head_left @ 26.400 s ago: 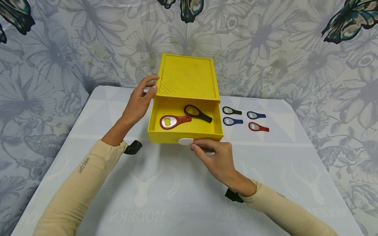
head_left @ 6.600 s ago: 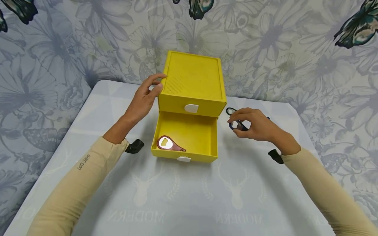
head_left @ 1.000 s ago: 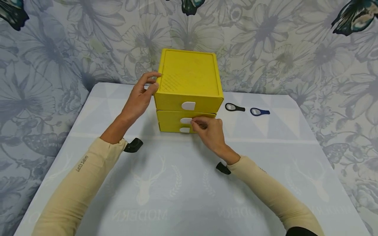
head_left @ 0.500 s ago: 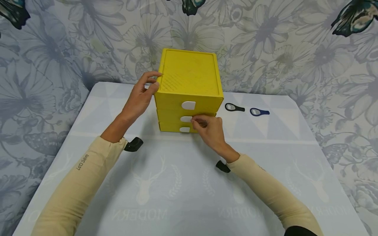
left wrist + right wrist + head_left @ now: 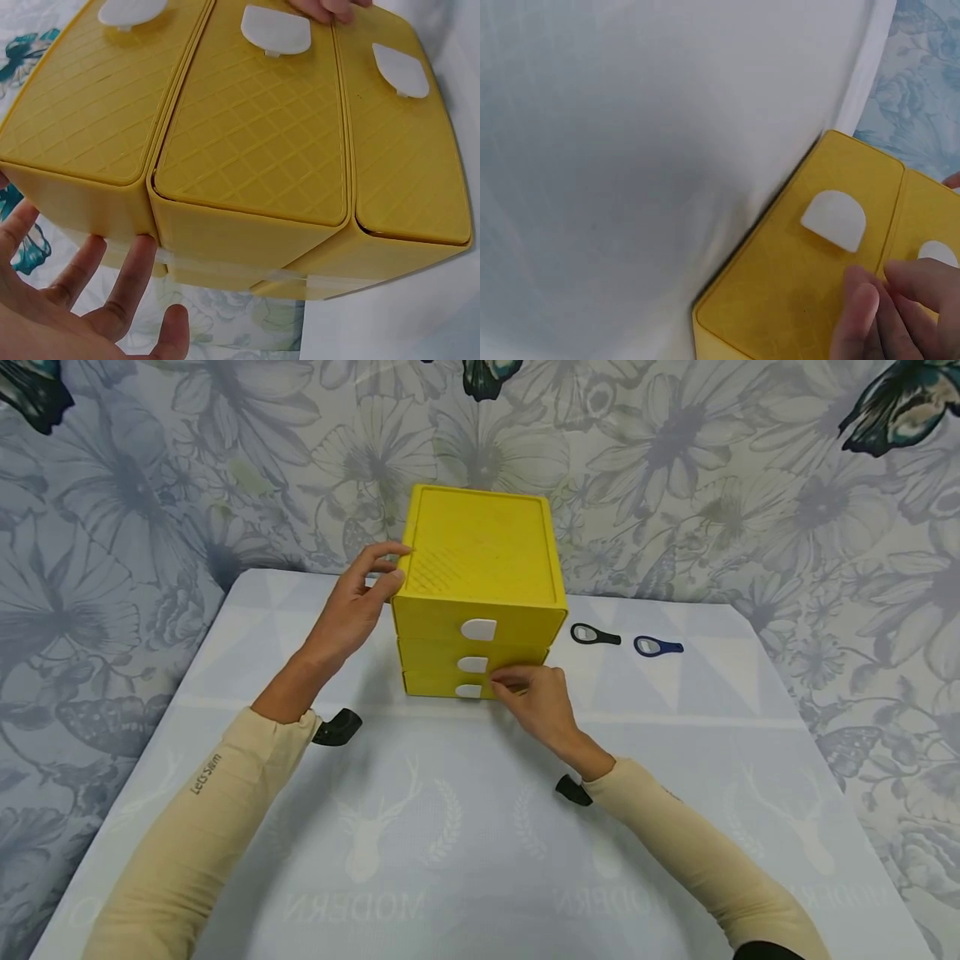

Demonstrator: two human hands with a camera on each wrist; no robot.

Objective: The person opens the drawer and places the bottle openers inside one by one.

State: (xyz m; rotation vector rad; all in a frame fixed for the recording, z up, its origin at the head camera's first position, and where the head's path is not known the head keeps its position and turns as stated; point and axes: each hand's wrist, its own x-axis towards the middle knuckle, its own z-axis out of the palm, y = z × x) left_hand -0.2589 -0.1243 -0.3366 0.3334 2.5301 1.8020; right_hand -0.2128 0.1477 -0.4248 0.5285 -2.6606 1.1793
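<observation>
A yellow three-drawer box (image 5: pixel 480 547) stands at the back of the table, its drawers all pushed in. Each drawer front has a white tab; the middle tab (image 5: pixel 473 665) sits just above the bottom tab (image 5: pixel 468 691). My left hand (image 5: pixel 352 610) rests its outstretched fingers against the box's left side, and the left wrist view shows the fingertips (image 5: pixel 142 247) on the side wall. Relaxed and bent, the fingers of my right hand (image 5: pixel 538 702) are at the drawer fronts, beside the middle and bottom tabs, with nothing seen between them.
Right of the box, a black bottle opener (image 5: pixel 596 634) and a blue bottle opener (image 5: pixel 658 647) lie on the white patterned table (image 5: pixel 420 827). A flowered wall covering (image 5: pixel 660 510) rises behind the table's back edge.
Earlier, bottle openers lay in pulled-out drawers, and more were on the table. The drawers have since been pushed in. In the last half second my right hand slid slightly down and right, off the middle tab.
</observation>
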